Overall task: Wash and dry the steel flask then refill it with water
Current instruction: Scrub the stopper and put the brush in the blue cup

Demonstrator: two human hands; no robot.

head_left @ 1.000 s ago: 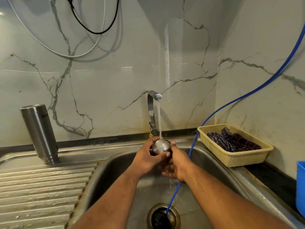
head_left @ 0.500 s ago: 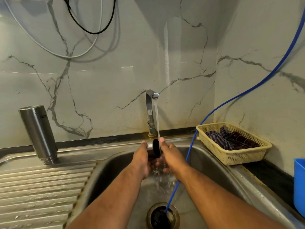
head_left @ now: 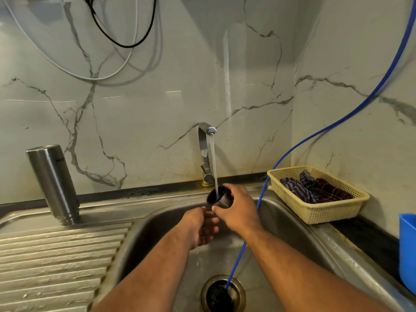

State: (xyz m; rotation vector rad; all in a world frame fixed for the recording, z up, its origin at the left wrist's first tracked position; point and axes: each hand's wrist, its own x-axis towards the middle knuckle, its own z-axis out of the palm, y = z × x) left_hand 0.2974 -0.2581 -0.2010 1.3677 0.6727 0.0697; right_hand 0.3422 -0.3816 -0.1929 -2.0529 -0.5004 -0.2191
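The steel flask [head_left: 53, 183] stands upside down, mouth on the drainboard, at the left beside the sink. Its cap [head_left: 219, 197], dark inside, is gripped by my right hand [head_left: 239, 209] with the open side tilted up under the stream from the tap [head_left: 206, 152]. Water runs into the cap. My left hand [head_left: 199, 228] sits just below and left of the cap, fingers loosely curled under it, holding nothing that I can see.
The sink basin [head_left: 290, 224] has a drain [head_left: 222, 293] with a blue hose [head_left: 290, 152] running into it. A yellow basket [head_left: 319, 210] with dark cloths sits at the right. A blue container [head_left: 408, 251] stands at the far right. Cables hang on the marble wall.
The cap was held between both hands with its steel top up. Now my right hand alone grips it, turned open side up under the water, and my left hand has dropped below.
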